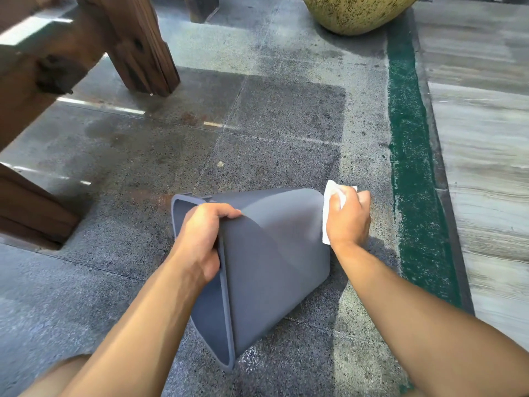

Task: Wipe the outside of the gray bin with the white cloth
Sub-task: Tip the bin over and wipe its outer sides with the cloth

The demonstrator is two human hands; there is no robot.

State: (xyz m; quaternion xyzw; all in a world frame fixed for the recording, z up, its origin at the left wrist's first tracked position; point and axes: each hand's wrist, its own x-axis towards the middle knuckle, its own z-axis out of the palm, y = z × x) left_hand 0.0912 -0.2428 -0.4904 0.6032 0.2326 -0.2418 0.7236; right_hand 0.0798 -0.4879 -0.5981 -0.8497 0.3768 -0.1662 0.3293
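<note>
The gray bin (pixel 274 253) is tipped on its side above the stone floor, its open mouth facing left and its base to the right. My left hand (pixel 200 239) grips the rim at the mouth, fingers curled over the upper edge. My right hand (pixel 347 217) presses the folded white cloth (pixel 329 202) against the bin's base end at the right. Most of the cloth is hidden under my fingers.
Thick wooden furniture legs (pixel 137 44) stand at the upper left, another wooden block (pixel 31 213) at the left edge. A speckled yellow pot (pixel 357 12) sits at the top. A green strip (pixel 412 156) and pale slabs run along the right.
</note>
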